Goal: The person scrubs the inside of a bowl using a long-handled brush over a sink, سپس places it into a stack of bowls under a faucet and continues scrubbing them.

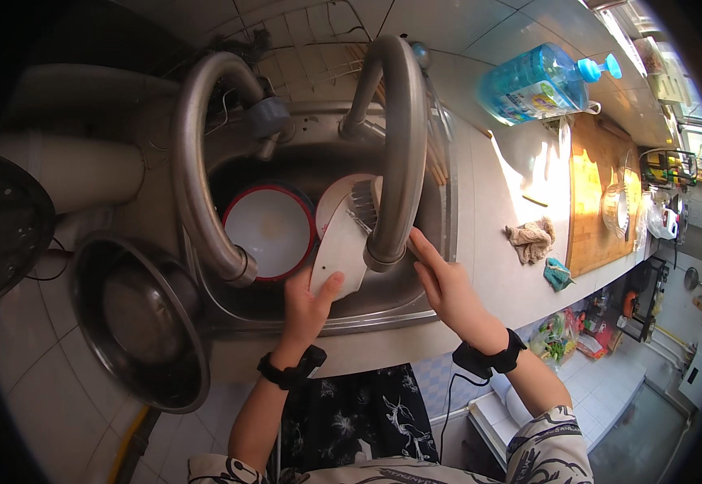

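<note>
My left hand (pixel 314 296) grips the near edge of a white dish (pixel 340 254), thumb on top, tilted over the steel sink (pixel 230 305). In my right hand (pixel 447 284) is the handle of a scrub brush (pixel 363 202). Its grey bristles touch or nearly touch the dish's far end. Part of the brush is hidden behind the right-hand curved faucet (pixel 408 139). A white bowl with a red rim (pixel 268 233) sits in the sink to the left. Behind the held dish, another pale dish (pixel 332 196) is partly covered.
A second curved faucet (pixel 187 157) arches over the sink's left side. A steel basin (pixel 145 320) stands at left. On the right counter are a blue pump bottle (pixel 538 85), a beige cloth (pixel 532 239), a teal sponge or cloth (pixel 557 274) and a wooden cutting board (pixel 593 193).
</note>
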Motion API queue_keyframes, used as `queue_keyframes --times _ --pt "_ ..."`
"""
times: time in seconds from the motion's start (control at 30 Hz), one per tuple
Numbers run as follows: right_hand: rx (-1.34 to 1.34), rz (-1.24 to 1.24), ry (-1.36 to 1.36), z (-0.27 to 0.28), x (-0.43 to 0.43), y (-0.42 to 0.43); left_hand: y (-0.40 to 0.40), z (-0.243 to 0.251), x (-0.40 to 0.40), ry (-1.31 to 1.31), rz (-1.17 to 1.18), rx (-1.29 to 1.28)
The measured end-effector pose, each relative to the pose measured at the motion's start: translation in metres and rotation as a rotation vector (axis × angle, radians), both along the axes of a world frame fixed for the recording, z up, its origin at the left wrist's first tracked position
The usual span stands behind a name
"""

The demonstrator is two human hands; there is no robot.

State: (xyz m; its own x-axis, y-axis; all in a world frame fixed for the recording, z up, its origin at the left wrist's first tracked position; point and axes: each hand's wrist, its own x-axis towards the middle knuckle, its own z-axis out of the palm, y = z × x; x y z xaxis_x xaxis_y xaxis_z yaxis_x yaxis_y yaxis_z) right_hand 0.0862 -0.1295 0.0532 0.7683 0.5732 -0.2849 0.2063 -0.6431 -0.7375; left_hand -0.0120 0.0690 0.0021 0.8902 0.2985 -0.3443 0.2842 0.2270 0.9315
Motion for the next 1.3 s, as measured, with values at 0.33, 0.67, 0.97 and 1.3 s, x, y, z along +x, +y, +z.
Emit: queue_keyframes --times 0.33,0.67,0.97,1.3 --pt "0.062 -0.142 0.112 0.017 -0.001 0.008 0.025 0.016 0.008 0.008 -0.068 -0.113" --pt "0.008 -0.005 0.055 0.020 -0.015 0.016 0.019 0.016 0.008 0.004 -0.066 -0.120" --pt "-0.007 -0.065 0.090 0.011 -0.015 0.018 0.013 0.018 0.013 -0.025 -0.035 -0.074" --pt "0.097 -0.034 0.010 0.014 -0.039 0.029 -0.002 0.016 0.004 0.046 0.039 -0.240"
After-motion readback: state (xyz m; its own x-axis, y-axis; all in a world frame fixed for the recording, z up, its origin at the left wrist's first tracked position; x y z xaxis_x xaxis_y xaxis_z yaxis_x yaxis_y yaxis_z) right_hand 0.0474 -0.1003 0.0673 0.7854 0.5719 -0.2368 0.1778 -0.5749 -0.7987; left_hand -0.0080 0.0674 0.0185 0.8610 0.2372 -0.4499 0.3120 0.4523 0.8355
